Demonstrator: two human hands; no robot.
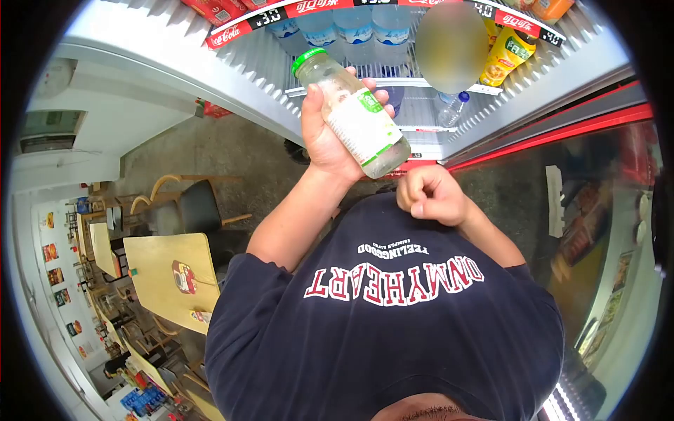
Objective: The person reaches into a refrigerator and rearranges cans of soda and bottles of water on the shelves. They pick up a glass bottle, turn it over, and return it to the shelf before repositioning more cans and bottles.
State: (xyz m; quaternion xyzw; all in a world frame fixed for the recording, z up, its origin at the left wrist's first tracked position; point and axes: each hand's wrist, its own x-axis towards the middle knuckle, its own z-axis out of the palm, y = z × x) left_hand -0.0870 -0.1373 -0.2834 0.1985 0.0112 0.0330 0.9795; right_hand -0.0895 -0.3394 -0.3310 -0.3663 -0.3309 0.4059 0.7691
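Note:
A glass bottle [357, 116] with a green cap and a white and green label is held tilted in my left hand [333, 140], its cap toward the upper left. The fingers wrap round it from behind. My right hand [430, 195] is closed in front of my chest, just below and right of the bottle's base, and does not touch it. Whether anything small is inside its curled fingers is hidden. Both hands are in front of an open drinks fridge [281, 98].
Blue-labelled water bottles [354, 31] and yellow packages [507, 56] stand on the fridge shelf. Lower down is a clear bottle [455, 109] with a blue cap. The glass door [597, 175] is at the right. Wooden tables [172, 277] and a dark chair [199, 207] are at the left.

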